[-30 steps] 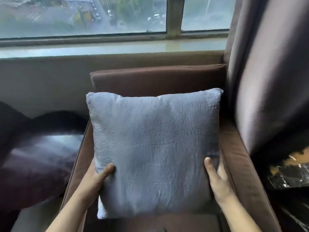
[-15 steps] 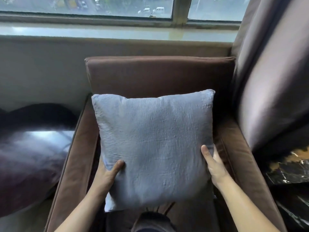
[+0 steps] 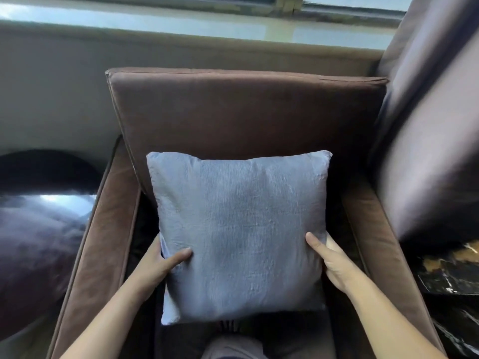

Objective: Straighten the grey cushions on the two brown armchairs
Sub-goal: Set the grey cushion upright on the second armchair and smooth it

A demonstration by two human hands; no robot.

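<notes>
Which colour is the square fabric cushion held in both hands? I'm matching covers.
Pale blue-grey, plain with a fine woven texture: the square fabric cushion shows best in the head view.

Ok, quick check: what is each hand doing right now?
Left hand: closed on the lower left edge of the grey cushion.
Right hand: closed on its lower right edge.

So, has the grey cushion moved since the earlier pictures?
Yes. The grey cushion has gone down against the brown backrest: its top edge now sits lower below the backrest's top.
</notes>
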